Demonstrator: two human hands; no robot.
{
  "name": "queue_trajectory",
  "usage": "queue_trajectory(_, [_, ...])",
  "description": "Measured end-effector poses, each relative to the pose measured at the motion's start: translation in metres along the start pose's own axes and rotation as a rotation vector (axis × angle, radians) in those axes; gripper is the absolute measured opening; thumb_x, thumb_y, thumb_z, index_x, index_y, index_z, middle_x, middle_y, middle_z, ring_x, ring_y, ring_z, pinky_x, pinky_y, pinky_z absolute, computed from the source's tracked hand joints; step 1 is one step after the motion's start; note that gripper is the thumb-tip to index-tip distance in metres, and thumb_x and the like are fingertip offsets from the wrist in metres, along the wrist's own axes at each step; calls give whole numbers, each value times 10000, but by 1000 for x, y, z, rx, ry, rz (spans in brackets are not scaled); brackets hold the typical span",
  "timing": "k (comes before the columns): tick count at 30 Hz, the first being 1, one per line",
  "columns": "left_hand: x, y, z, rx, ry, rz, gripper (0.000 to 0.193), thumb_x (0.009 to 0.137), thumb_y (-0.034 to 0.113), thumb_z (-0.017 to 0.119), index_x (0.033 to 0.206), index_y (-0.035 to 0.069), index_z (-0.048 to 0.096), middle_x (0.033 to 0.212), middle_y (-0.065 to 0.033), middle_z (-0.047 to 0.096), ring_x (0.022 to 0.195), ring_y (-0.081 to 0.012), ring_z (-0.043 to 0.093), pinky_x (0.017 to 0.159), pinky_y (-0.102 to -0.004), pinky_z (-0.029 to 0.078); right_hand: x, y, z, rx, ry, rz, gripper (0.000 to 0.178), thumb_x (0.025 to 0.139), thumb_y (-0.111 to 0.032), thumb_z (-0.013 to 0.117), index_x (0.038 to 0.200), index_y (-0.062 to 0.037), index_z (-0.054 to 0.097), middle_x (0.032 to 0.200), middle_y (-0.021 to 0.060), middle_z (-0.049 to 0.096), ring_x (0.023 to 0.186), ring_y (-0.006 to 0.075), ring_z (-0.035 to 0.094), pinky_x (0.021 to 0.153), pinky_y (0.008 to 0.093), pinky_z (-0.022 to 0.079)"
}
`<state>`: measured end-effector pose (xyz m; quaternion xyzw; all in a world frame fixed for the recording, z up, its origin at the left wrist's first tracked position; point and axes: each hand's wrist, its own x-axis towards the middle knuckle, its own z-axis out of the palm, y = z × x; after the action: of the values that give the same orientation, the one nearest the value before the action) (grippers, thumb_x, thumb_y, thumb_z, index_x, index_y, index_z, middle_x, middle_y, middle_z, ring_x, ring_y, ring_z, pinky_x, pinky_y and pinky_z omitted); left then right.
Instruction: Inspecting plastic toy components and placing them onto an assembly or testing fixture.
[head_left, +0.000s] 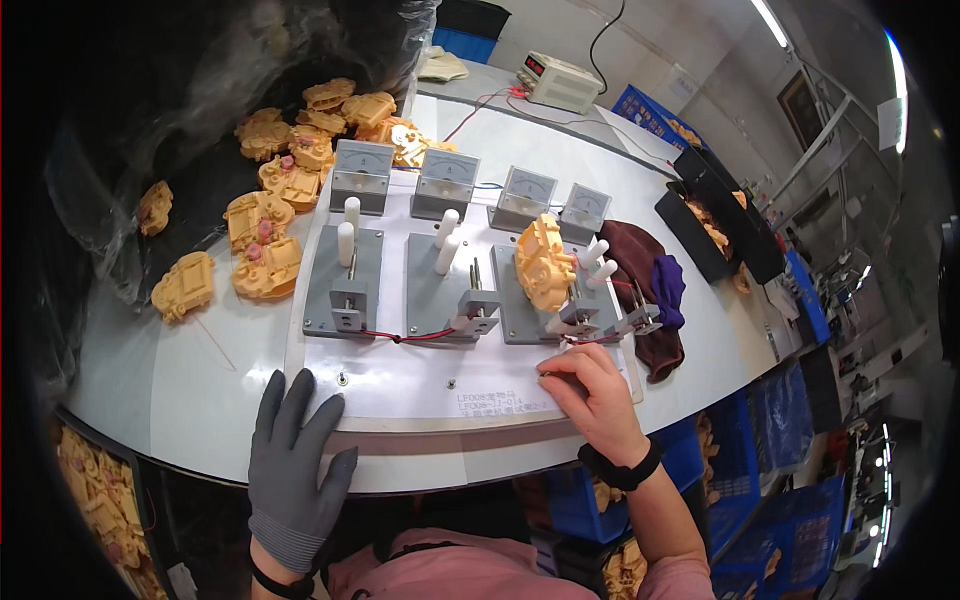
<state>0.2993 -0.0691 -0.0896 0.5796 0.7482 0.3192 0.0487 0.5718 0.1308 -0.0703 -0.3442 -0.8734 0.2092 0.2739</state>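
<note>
as the right hand (598,402) pinches a switch (544,375), the left (294,468) is spread

Analog panel meters (447,168): four, 12 o'clock. Toggle switches (342,380): three, 8 through 5 o'clock, one half-hidden. White pegs (346,244): six visible. Mounted yellow casing (541,262): one, 2 o'clock. Power supply (562,84): one, 1 o'clock.

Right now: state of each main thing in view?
Left hand: gloved, fingers spread, holding nothing
Right hand: bare, pinching small switch
Right fixture: loaded with orange part
Middle fixture: pegs uncovered
Left fixture: pegs uncovered
Meters: readings illegible
Power supply: display lit
Brown cloth: crumpled
</note>
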Motion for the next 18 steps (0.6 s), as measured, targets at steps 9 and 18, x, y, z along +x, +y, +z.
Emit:
queue_trajectory(9, [-1,0,0,6,3,1,495,811,113,703,1294,67,606,1460,-251,472,1396,-497,359,1120,-533,359,0,2,4,-3,35,-52,139,863,-99,729,987,-56,684,941,75,632,968,279,585,890,374,443])
queue_trajectory(18, [-10,-1,-4,12,-5,-10,473,867,32,609,1335,12,547,1526,-221,405,1461,-433,287,1178,-499,264,4,9,10,-5,103,-148,117,876,-125,711,973,-76,668,933,63,618,946,277,584,884,387,436])
